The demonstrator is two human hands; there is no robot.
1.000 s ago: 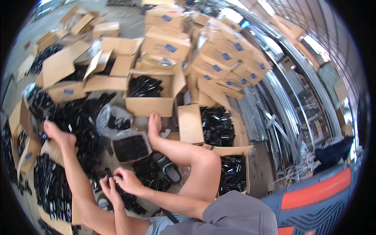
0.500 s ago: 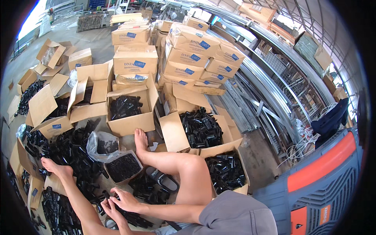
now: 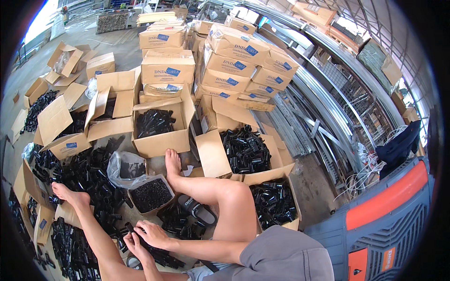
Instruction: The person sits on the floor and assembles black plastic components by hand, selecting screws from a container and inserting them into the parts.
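Observation:
A short black tube-like part (image 3: 129,227) sticks up between my two hands, between my legs. My left hand (image 3: 134,244) is closed around its lower portion. My right hand (image 3: 153,234) lies beside it, with curled fingers meeting the part; its fingertips are partly hidden, so I cannot tell how firmly they grip. Close in front of the hands is a small open carton of tiny black pieces (image 3: 151,195). Loose black parts (image 3: 96,187) spread over the floor to the left, and longer black pieces (image 3: 75,248) lie in a heap nearer me.
Open cartons of black parts (image 3: 156,146) (image 3: 229,173) stand ahead and to the right. A clear plastic bag (image 3: 123,174) leans behind the small carton. A slipper (image 3: 199,211) lies by my right leg. Stacked closed boxes (image 3: 234,65) rise behind, beside metal profiles (image 3: 295,131). A blue-grey and orange case (image 3: 384,215) stands at right.
The view has shifted slightly, moving the scene a little right and down. My right hand's fingers have drawn in closer, and the black part now stands more upright between the hands.

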